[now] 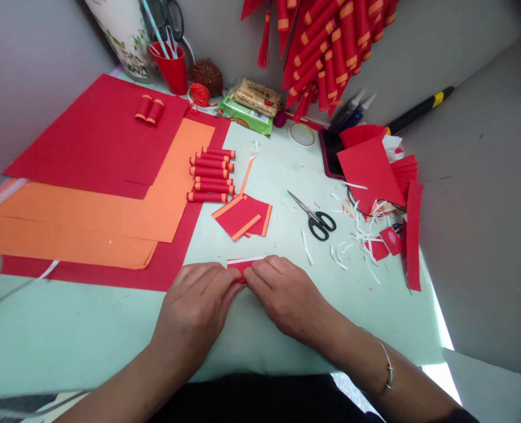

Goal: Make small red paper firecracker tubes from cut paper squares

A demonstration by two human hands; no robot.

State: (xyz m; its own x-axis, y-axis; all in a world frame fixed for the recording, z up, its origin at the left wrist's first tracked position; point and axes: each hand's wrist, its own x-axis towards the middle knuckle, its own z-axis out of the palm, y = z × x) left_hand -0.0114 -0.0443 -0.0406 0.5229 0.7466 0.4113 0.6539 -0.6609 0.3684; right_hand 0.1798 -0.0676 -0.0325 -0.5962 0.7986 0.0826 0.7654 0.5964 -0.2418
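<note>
Between both hands, near the front of the table, is a small red paper piece (246, 264) with a white strip along its far edge. My left hand (201, 299) is closed with its fingers on the left end of this paper. At the right end, my right hand (282, 291) grips it the same way, fingertips close to the left ones. The near edge of the paper is mostly hidden by the fingers. Just beyond lie red paper rectangles (238, 217) with orange bands. Several rolled red paper tubes (211, 173) with orange ends lie in a column behind them.
Black-handled scissors (317, 220) lie right of centre, beside white paper scraps (337, 258). Large red sheets (97, 135) and orange sheets (123, 211) cover the left side. A red cup (172, 70) stands at the back; red tube decorations (331, 47) hang by the wall. A phone (329, 153) lies at right.
</note>
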